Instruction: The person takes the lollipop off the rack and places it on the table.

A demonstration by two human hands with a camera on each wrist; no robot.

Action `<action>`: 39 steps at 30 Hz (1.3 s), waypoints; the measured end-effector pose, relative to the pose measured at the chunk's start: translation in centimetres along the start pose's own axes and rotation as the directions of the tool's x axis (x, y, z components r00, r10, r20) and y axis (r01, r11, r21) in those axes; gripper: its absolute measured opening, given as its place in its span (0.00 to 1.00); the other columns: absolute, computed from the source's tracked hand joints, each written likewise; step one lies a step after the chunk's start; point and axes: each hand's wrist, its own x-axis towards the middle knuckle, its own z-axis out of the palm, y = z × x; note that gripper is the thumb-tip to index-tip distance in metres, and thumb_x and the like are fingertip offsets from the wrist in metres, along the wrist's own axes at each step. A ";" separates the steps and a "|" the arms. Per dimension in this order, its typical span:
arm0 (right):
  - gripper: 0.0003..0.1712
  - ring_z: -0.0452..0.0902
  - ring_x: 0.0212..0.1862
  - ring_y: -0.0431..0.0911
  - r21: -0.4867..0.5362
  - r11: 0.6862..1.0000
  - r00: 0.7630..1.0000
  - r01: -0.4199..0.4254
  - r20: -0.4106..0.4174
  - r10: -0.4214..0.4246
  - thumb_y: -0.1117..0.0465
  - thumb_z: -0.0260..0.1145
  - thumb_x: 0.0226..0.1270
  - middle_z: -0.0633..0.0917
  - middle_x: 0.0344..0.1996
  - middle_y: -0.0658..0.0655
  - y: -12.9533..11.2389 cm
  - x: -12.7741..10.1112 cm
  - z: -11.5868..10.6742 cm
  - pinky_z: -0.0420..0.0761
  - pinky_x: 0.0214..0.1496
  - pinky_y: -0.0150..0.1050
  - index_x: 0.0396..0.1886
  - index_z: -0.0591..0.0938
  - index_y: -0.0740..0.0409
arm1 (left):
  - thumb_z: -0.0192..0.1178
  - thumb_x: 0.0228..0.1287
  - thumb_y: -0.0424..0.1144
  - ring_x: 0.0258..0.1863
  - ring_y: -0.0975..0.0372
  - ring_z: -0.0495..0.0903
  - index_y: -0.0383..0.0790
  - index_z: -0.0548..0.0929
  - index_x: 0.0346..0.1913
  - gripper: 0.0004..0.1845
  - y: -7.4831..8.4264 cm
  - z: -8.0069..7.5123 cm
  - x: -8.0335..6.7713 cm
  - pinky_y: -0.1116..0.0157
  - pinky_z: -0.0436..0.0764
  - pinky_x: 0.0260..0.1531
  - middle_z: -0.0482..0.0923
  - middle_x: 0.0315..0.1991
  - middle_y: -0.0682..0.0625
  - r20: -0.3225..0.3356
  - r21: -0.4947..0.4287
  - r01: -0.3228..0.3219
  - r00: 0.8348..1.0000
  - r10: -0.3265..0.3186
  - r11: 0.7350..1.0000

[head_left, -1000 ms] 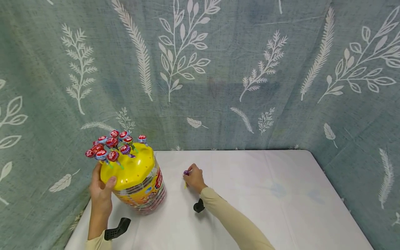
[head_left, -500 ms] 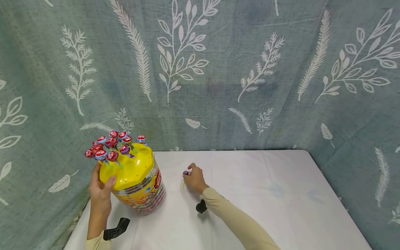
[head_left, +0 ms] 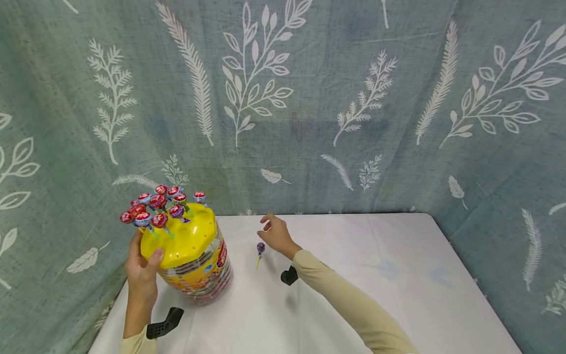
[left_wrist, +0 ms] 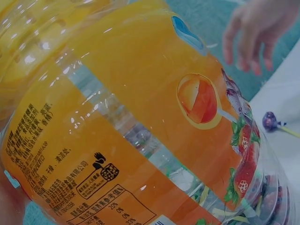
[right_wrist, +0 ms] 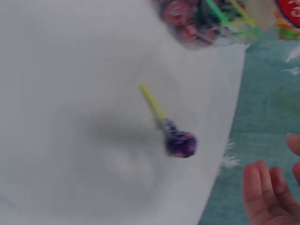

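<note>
My left hand grips the top of a large plastic candy jar, its thumb on the edge of the yellow lid and the other fingers largely hidden behind. Wrapped lollipops stand by their sticks in holes of that lid. On the white table right of the jar lies a single purple-wrapped lollipop with a yellow stick, also plain in the right wrist view. Just above and beyond it my right hand is raised, holding nothing, fingers apart and loosely bent.
The white-covered table stretches away to the right. Behind it and at both sides hangs a green leaf-patterned curtain. Through the jar's clear lower wall, more lollipops show in the right wrist view.
My right hand has let go of the purple lollipop, leaving it on the table, and has lifted away from it. The left hand still holds the jar in the same place.
</note>
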 end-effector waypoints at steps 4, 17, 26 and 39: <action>0.15 0.77 0.32 0.44 0.042 0.998 0.999 0.036 0.018 -0.037 0.64 0.67 0.60 0.81 0.35 0.60 -2.0 0.3 -1.0 0.78 0.33 0.35 0.46 0.77 0.59 | 0.56 0.59 0.32 0.61 0.58 0.61 0.51 0.59 0.71 0.36 0.0 0.0 0.0 0.76 0.67 0.55 0.60 0.68 0.49 -0.002 -0.003 -0.009 1.000 0.009 1.000; 0.15 0.78 0.40 0.47 0.085 0.984 0.986 0.156 0.050 -0.161 0.63 0.65 0.63 0.81 0.41 0.60 -7.5 0.7 -3.7 0.78 0.41 0.35 0.49 0.76 0.58 | 0.56 0.60 0.32 0.62 0.58 0.61 0.53 0.57 0.72 0.37 0.2 0.0 0.2 0.76 0.68 0.55 0.59 0.68 0.50 0.014 0.002 -0.009 1.000 0.009 1.000; 0.16 0.78 0.41 0.48 0.133 0.965 0.971 0.225 0.046 -0.233 0.62 0.66 0.63 0.81 0.42 0.58 -10.4 0.2 -4.5 0.78 0.42 0.34 0.50 0.76 0.56 | 0.56 0.59 0.33 0.60 0.59 0.62 0.53 0.58 0.71 0.37 0.2 -0.2 0.0 0.77 0.68 0.55 0.59 0.68 0.51 -0.003 0.029 0.000 1.000 0.001 1.000; 0.17 0.79 0.40 0.42 0.159 0.941 0.950 0.299 0.041 -0.309 0.61 0.66 0.63 0.81 0.41 0.52 -13.7 0.1 -4.8 0.78 0.39 0.31 0.50 0.76 0.54 | 0.56 0.59 0.33 0.61 0.58 0.62 0.53 0.59 0.71 0.36 0.4 -0.3 -0.3 0.76 0.67 0.56 0.59 0.68 0.50 0.015 -0.003 -0.014 1.000 0.014 1.000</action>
